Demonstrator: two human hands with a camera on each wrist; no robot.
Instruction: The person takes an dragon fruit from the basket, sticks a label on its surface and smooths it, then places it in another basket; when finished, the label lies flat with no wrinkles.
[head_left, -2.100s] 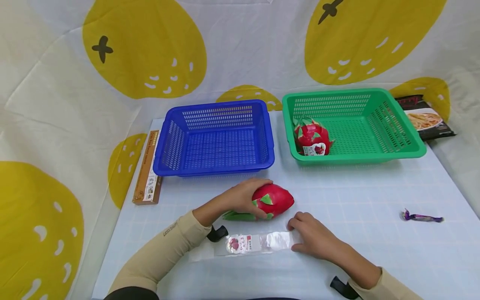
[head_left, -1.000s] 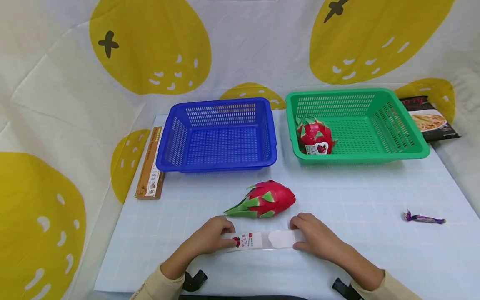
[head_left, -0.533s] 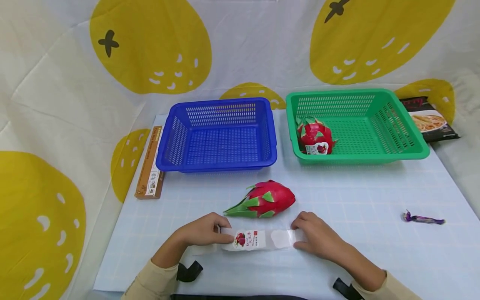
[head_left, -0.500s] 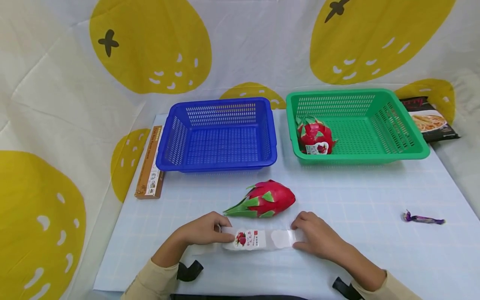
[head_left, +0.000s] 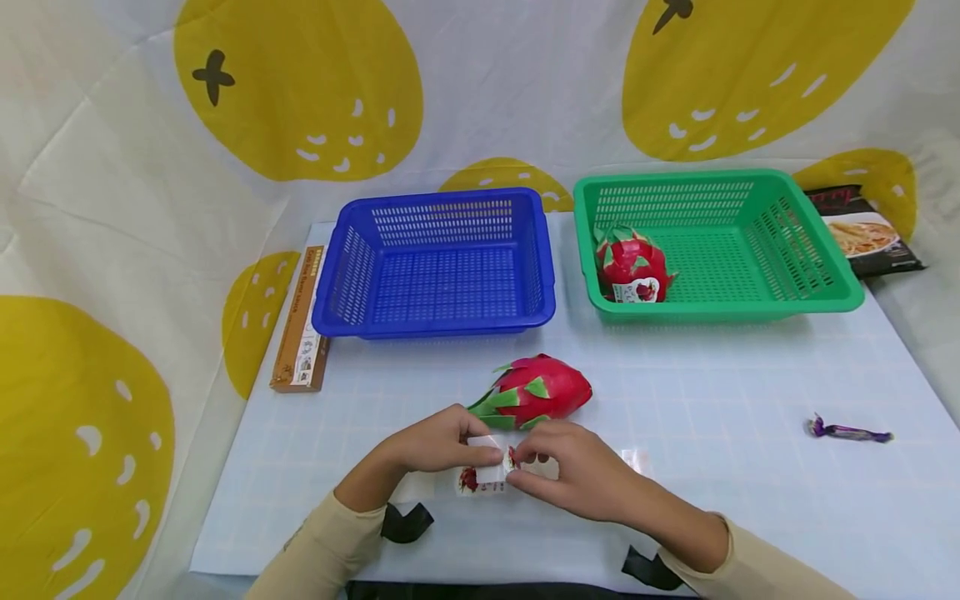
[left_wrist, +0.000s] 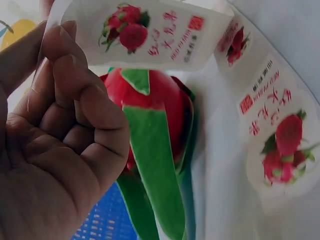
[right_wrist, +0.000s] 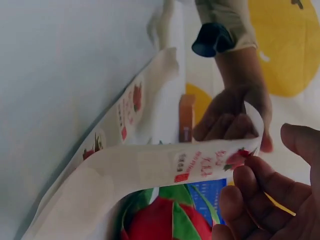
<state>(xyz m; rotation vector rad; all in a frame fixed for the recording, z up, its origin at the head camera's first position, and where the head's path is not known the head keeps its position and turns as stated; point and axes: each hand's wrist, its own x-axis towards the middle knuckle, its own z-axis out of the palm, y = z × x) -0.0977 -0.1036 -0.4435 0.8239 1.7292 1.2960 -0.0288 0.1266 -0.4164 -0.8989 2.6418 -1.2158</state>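
My left hand [head_left: 446, 442] pinches a strip of pitaya label stickers [left_wrist: 150, 35], which bends in a loop over its fingers. Curled fingers fill the left side of the left wrist view. My right hand [head_left: 566, 467] has come up against the bent strip from the right. In the right wrist view its index fingertip touches the edge of a printed label, with the thumb [right_wrist: 300, 142] standing apart. The rest of the strip [right_wrist: 130, 112] trails along the table. Just beyond the hands lies a red dragon fruit [head_left: 543, 390] with green leaves, partly hidden by the left hand.
A blue basket [head_left: 435, 329] stands behind the fruit, beside a narrow brown box [head_left: 298, 333]. At the right, a green basket [head_left: 720, 312] holds a labelled dragon fruit [head_left: 633, 262]. A black food packet [head_left: 862, 233] leans behind it. A purple wrapped candy [head_left: 851, 432] lies far right.
Earlier the left hand let go of the dragon fruit and took the strip. The right hand has left the strip's right end and moved left to meet it, and the strip is now bent.
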